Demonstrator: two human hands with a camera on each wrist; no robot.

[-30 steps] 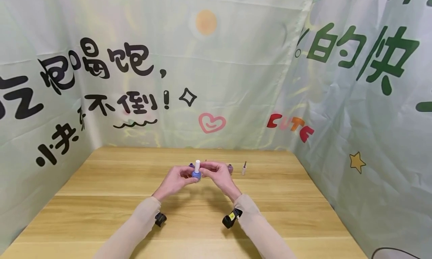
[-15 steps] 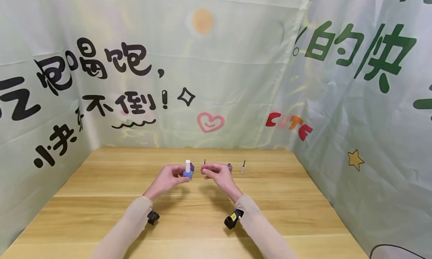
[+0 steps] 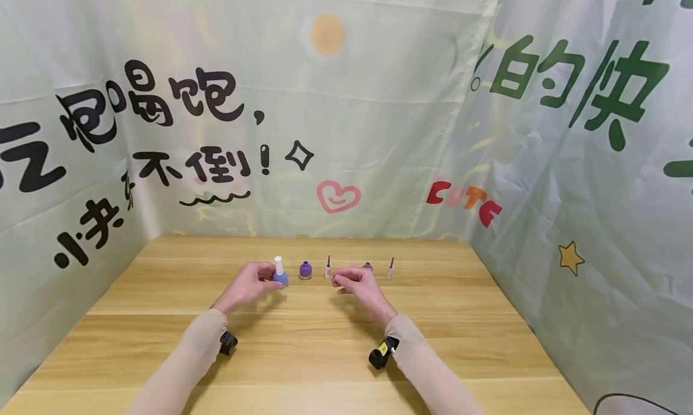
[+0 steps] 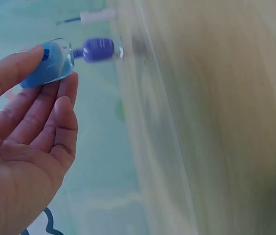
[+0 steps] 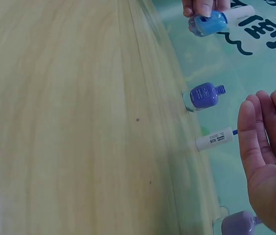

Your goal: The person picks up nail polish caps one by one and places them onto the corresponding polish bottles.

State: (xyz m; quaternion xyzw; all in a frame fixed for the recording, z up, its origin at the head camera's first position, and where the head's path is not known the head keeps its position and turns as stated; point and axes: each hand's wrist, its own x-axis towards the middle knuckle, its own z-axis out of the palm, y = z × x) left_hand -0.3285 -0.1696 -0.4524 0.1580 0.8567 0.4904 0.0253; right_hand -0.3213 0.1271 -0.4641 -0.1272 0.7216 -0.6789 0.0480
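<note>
My left hand point(image 3: 246, 290) pinches a bottle of blue nail polish point(image 3: 280, 279) between thumb and fingers, its white cap upright on top. In the left wrist view the thumb lies across the blue glass point(image 4: 55, 67). My right hand point(image 3: 364, 287) holds nothing; its fingers are loosely bent near an upright white brush cap point(image 3: 327, 271). Between the hands stands an uncapped bottle of purple nail polish point(image 3: 305, 271). Behind the right hand, a mauve nail polish bottle point(image 5: 238, 224) is partly hidden in the head view.
Another white brush cap point(image 3: 390, 272) stands bristles up on the right. The wooden table point(image 3: 303, 361) meets printed fabric curtains point(image 3: 379, 132) at the back and sides. Each wrist wears a black camera strap point(image 3: 383, 352).
The hands were together at the blue nail polish bottle. Since then my left hand has carried it left, and my right hand has drawn off to the right, uncovering the purple bottle and the nearer brush cap.
</note>
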